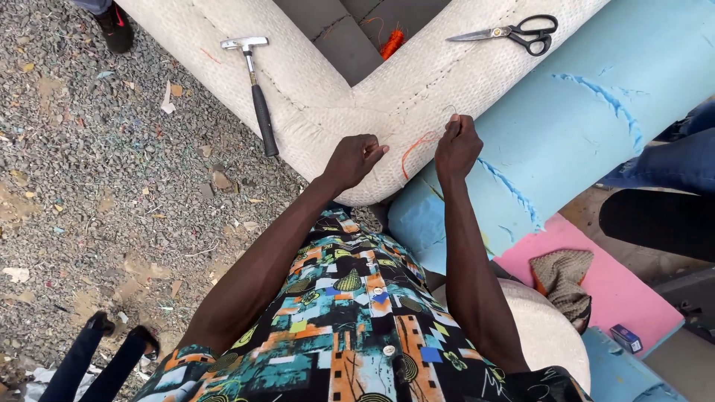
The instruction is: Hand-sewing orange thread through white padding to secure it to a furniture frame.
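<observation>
Hands mid-frame: right hand (456, 147) pinches orange thread (412, 149) and curved needle (450, 112); left hand (354, 158), fingers curled, presses the cream upholstered corner (350, 112).

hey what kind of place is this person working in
Likely an outdoor upholstery workshop: gravel ground, a padded frame being hand-sewn with orange thread, blue foam, plus a hammer and scissors.

The cream padded frame (313, 82) stands on grey gravel ground (97, 171) and carries a hammer (257, 93) and black-handled scissors (514, 33) on its top.
</observation>
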